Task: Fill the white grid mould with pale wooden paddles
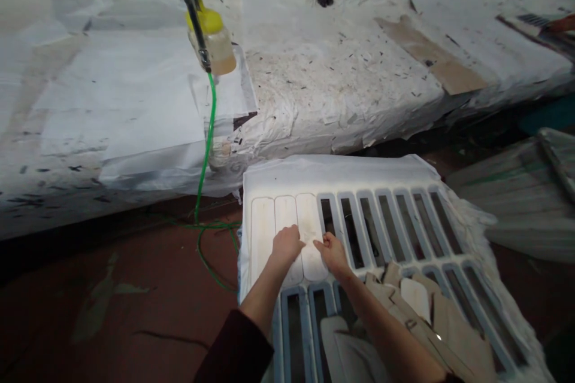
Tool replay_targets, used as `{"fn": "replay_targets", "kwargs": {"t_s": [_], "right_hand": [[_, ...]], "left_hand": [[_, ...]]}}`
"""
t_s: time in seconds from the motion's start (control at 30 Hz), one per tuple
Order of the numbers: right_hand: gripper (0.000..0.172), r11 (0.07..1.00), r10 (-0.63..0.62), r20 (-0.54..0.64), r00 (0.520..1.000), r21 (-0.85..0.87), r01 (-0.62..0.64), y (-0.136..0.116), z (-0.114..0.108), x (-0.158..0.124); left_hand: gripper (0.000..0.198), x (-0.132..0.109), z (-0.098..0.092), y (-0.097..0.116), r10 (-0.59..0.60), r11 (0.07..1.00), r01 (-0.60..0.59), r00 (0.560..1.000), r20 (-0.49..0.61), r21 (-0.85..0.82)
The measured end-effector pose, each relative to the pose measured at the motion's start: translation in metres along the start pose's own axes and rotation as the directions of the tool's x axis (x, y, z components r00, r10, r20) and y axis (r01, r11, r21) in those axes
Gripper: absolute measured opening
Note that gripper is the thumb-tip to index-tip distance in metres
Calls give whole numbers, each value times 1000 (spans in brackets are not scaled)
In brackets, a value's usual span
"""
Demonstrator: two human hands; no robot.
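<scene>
Three flat white inserts [287, 233] lie side by side in the leftmost slots of a white slotted frame [386, 203] — the person's hands rest on their lower ends. The left hand [286, 245] lies palm-down on the middle insert, fingers curled loosely, its grip closed on nothing that shows. The right hand [331, 251] touches the lower edge of the third insert [311, 239] with its fingertips; whether the grip pinches that edge cannot be told. The remaining slots of the frame's upper row stand open. The frame lies tilted on white sheeting above a dark red floor [112, 299]. Loose beige and white pieces [417, 305] are piled on the frame's lower right part, just beside the right forearm. Beyond the frame runs a long desk [336, 84] covered in wrinkled, speckled white paper. A spray gun [193, 6] with a yellow-capped bottle [214, 39] hangs over the desk — a green hose [207, 149] drops from it and coils on the floor.
</scene>
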State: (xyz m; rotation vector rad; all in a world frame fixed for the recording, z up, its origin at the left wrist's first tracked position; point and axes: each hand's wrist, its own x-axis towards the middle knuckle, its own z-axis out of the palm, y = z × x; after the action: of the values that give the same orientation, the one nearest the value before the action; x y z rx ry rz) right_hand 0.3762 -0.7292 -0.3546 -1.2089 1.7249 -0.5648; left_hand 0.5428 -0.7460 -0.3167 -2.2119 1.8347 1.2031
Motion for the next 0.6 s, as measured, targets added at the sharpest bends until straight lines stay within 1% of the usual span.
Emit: {"fn": "replay_targets", "kwargs": {"t_s": [0.07, 0.13, 0.2, 0.27, 0.33, 0.43, 0.5, 0.6], "right_hand": [[26, 1000, 6, 14, 1000, -19, -5, 4, 0, 2], [27, 999, 2, 21, 1000, -51, -1, 7, 0, 3], [28, 995, -4, 27, 1000, -96, 6, 8, -1, 4], [27, 988, -10, 37, 999, -155, 15, 8, -2, 5], [25, 973, -14, 47, 999, -228, 24, 6, -3, 5], [27, 927, -19, 52, 998, -374, 37, 2, -5, 4], [31, 873, -17, 53, 998, -487, 40, 0, -7, 0], [43, 768, -9, 48, 999, -639, 38, -5, -9, -5]], "left_hand": [[22, 1, -5, -6, 62, 998, -60, 997, -49, 35], [27, -1, -11, -9, 158, 986, -150, 980, -119, 71], [35, -2, -14, -11, 275, 960, -260, 946, -172, 103], [45, -1, -12, -11, 392, 918, -368, 898, -200, 149], [54, 3, -3, -11, 489, 867, -443, 844, -222, 229], [60, 11, 16, -14, 595, 785, -496, 770, -231, 371], [65, 16, 28, -17, 632, 747, -511, 745, -214, 426], [69, 20, 39, -22, 658, 712, -515, 727, -197, 477]]}}
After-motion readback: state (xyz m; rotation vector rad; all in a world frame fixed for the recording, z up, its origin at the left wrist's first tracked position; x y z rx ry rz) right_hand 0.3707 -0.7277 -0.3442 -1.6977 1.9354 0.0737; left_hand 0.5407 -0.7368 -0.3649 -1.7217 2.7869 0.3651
